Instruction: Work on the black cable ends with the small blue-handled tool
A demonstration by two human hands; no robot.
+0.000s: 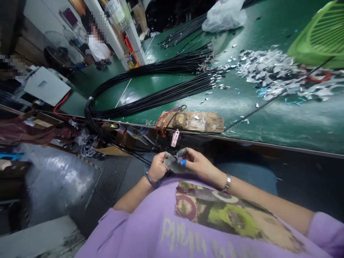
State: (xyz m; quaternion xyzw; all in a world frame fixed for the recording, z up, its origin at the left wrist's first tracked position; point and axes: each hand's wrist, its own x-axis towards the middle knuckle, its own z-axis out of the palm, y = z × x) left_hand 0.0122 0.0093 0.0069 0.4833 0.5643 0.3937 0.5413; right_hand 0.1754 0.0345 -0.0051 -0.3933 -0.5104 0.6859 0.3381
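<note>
My left hand (158,166) and my right hand (200,165) meet in front of my purple shirt, just below the table edge. Grey wrapping covers several fingertips, and a blue band circles my right thumb. Black cables (134,152) hang from the table and run to my left hand, which is closed in a pinch on a cable. My right fingers pinch close beside it, at what looks like the thin end of that cable; the fingers hide most of it. A large bundle of black cables (150,98) lies curved on the green table (268,122), with stripped ends to the right.
A worn wooden block (205,122) with red and black leads sits at the table edge, a white tag (175,138) hanging below. Foil scraps (276,71) lie near a green basket (317,36). Behind are a plastic bag (224,16) and a person (99,46).
</note>
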